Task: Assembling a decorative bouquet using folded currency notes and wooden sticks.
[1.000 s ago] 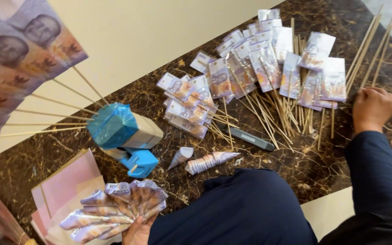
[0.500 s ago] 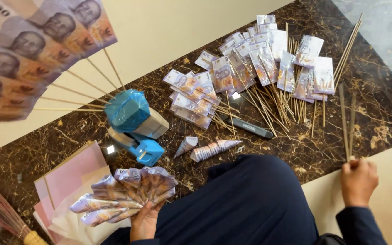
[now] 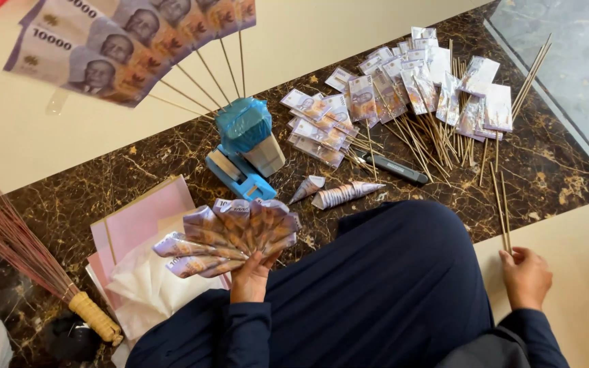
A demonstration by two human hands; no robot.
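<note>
My left hand [image 3: 250,278] holds a fan of several rolled banknote cones [image 3: 230,234] above my dark-clothed lap. My right hand [image 3: 527,276] rests at the right on the pale floor, fingers closed on the lower ends of thin wooden skewers [image 3: 499,201] that point up and away. Two loose banknote cones [image 3: 339,193] lie on the dark marble strip [image 3: 103,194] just beyond my knee. Farther off lies a spread of plastic-wrapped banknotes on skewers [image 3: 403,88].
A blue tape dispenser [image 3: 240,178] stands by a blue-wrapped block [image 3: 243,126] stuck with banknotes on sticks [image 3: 114,44]. Pink and white paper sheets [image 3: 138,232], a straw broom [image 3: 28,262] and a black marker [image 3: 397,168] lie around.
My right hand has drawn back from the skewer pile to the lower right, bringing skewers with it. The view has shifted; the fan stays in my left hand.
</note>
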